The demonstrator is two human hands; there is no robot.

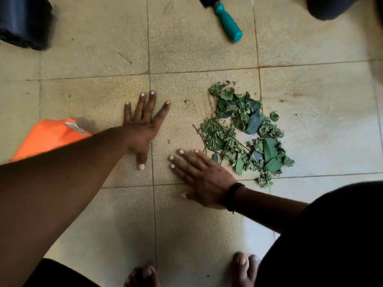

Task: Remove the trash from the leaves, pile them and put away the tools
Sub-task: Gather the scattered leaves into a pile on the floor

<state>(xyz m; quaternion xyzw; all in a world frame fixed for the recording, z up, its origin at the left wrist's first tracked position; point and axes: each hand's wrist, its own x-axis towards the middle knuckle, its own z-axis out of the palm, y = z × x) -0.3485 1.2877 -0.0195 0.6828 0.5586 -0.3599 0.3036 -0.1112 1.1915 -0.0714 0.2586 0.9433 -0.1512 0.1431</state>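
Both hands are lying spread flat on the tiled floor (93,204): left hand (143,127), right hand (199,175) brushing the leaf pile (246,133) at three o'clock. Piling looks underway; next, sweeping strays inward, then stowing the teal-handled tool (227,20) at twelve.

Light: dim, warm, brighter at right on the floor (331,125).
Shadows: soft, left corners dark.
Blur: edges smeared, wide-angle bend.
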